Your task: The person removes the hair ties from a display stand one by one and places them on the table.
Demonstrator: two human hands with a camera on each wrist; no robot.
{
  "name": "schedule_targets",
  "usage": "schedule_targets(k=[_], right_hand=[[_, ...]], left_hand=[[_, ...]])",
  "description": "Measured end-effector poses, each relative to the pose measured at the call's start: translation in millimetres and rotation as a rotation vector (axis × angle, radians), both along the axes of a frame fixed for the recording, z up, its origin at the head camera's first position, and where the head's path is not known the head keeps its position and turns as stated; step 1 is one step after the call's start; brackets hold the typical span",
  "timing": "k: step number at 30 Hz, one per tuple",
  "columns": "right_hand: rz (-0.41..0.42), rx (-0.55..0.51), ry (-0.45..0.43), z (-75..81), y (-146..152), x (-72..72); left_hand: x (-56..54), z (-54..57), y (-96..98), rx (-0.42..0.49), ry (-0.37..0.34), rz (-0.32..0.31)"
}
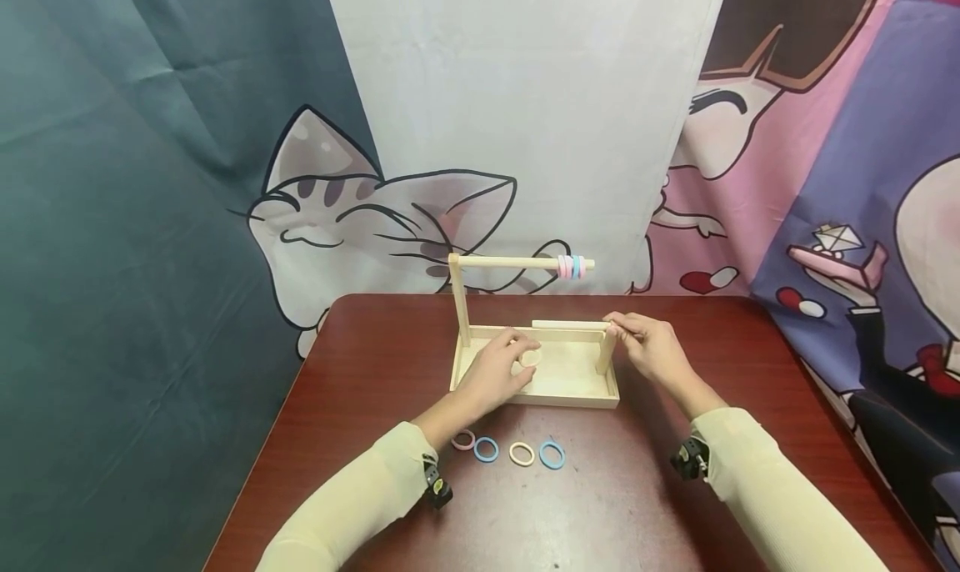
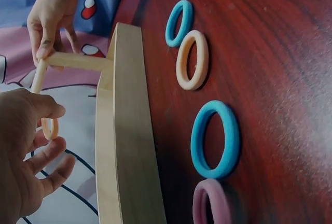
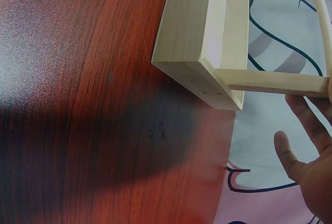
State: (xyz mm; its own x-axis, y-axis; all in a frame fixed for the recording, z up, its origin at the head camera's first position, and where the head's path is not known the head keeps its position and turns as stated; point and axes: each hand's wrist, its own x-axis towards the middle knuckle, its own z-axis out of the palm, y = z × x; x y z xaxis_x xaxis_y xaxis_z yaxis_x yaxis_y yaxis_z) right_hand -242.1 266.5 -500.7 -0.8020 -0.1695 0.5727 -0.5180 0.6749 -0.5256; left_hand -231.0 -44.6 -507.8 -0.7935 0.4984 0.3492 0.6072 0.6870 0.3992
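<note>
A wooden tray stand (image 1: 570,402) has a tall post on the left and a short post (image 1: 606,351) on the right. Each post carries a horizontal rod. Between its thumb and fingers, my left hand (image 1: 491,372) pinches a cream ring (image 1: 530,357), just below and left of the lower rod's (image 1: 570,325) free end; the left wrist view shows this ring (image 2: 50,128) partly covered by fingers. My right hand (image 1: 651,347) grips the top of the short post where the lower rod joins it. Several pink and blue rings (image 1: 572,267) hang together near the upper rod's (image 1: 510,262) right end.
On the red-brown table (image 1: 630,505), in front of the tray, lie a pink ring (image 1: 463,440), a blue ring (image 1: 486,449), another cream ring (image 1: 521,454) and a second blue ring (image 1: 552,455). A printed curtain (image 1: 540,122) hangs behind the table.
</note>
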Motion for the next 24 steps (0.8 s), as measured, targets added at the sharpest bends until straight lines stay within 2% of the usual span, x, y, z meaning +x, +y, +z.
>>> schedule_targets(k=[5, 9, 15, 24], right_hand=[[0.004, -0.006, 0.002, -0.8, 0, -0.1], [0.001, -0.005, -0.005, -0.5, -1, -0.1], [-0.006, 0.001, -0.017, 0.6, -1, 0.0], [-0.001, -0.002, -0.01, 1.0, -2, 1.0]], left_hand=[[5.7, -1.8, 5.1, -0.044, -0.001, -0.046], [9.5, -3.6, 9.4, -0.058, -0.032, -0.089], [14.3, -6.5, 14.8, -0.068, -0.04, -0.164], [27.2, -6.7, 25.1, -0.123, -0.051, -0.219]])
